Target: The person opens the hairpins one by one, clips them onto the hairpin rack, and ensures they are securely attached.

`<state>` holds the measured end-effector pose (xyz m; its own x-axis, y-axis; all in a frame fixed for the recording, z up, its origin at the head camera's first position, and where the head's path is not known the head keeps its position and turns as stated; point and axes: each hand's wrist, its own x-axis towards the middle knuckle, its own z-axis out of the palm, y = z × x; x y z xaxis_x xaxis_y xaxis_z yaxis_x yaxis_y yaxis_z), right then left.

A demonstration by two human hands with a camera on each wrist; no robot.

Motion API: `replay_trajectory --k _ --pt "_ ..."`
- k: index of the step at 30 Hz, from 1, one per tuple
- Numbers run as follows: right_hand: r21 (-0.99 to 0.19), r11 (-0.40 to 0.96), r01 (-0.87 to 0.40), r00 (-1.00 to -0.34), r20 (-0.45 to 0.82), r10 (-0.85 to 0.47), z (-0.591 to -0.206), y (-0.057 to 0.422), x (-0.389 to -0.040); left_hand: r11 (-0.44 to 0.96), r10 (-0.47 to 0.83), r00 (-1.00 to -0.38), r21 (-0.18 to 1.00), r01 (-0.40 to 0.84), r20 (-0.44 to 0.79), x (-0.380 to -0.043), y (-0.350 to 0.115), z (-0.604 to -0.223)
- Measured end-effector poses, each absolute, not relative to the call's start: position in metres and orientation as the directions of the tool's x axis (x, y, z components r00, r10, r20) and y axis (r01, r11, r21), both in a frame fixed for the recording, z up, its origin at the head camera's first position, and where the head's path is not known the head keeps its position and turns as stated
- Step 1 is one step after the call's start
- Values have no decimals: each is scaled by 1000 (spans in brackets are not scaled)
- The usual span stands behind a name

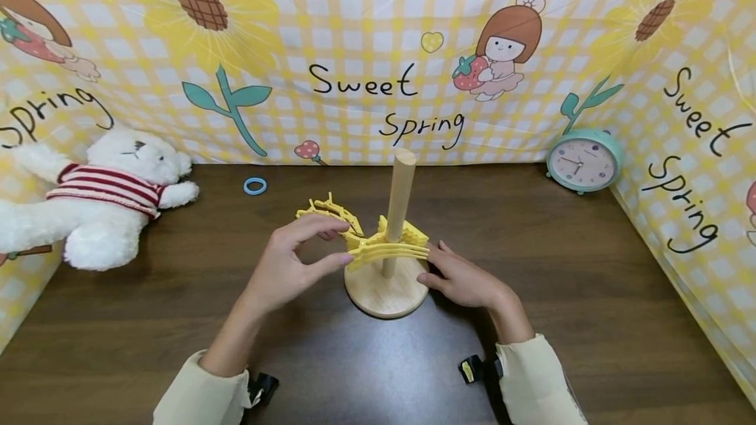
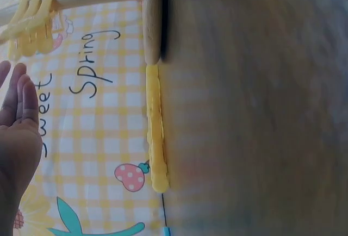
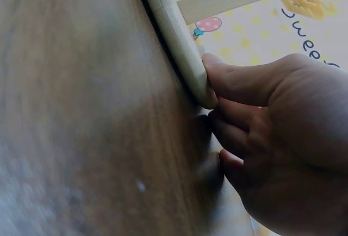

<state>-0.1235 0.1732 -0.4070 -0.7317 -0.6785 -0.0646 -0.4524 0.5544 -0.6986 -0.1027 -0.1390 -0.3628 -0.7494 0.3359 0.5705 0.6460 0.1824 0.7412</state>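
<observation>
The right hand (image 1: 469,282) pinches the rim of the round, pale wooden base (image 1: 385,295), seemingly steadying its upright wooden post (image 1: 402,189), while the left hand (image 1: 286,266), fingers wide, hovers beside the yellow, slatted, plastic-looking piece (image 1: 386,253) around that post, apparently to guide it.

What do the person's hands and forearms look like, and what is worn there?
The left hand and right hand are human and ungloved. A pale cream left sleeve and matching right sleeve leave part of each forearm uncovered. Small black devices show beside both cuffs; the right device has a yellow patch.
</observation>
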Motion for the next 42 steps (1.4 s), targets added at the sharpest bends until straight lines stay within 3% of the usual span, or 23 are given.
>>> replay_trajectory --k 8,17,28,42 --pt "-699 556 -449 -732 -68 -678 -407 173 -124 236 301 -768 736 635 566 -109 -152 -364" --pt "-695 560 -451 -735 -67 -675 -408 173 -124 327 259 -840 775 541 477 -121 -171 -372" --pt "-701 554 -449 -732 -66 -678 -407 173 -124 488 254 -945 816 309 206 -142 -197 -376" --pt "-695 558 -453 -734 -64 -676 -408 172 -124 540 249 -969 832 130 -10 -164 -221 -399"
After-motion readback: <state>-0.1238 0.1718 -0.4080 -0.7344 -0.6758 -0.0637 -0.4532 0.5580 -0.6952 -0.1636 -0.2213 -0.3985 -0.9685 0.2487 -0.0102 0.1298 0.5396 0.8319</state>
